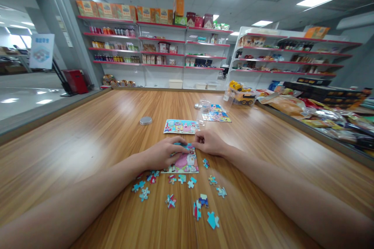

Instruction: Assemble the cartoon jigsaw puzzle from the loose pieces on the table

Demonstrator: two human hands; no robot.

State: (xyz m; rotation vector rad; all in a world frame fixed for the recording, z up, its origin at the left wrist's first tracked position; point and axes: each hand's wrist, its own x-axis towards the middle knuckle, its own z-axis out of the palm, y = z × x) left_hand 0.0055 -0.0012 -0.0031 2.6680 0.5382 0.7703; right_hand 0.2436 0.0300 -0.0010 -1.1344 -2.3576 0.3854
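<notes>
Puzzle (187,163) lay on the table (87,140), part-assembled. Left hand (163,153) pressed flat on its upper left; right hand (209,142) pinched its top edge. Loose pieces (198,202) lay scattered nearer the person.

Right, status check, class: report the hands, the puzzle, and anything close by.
Left hand flat on the part-built puzzle. Right hand pinching at its top edge. Loose pieces scattered on the near side. Finished puzzle just beyond, clear of both hands.
</notes>
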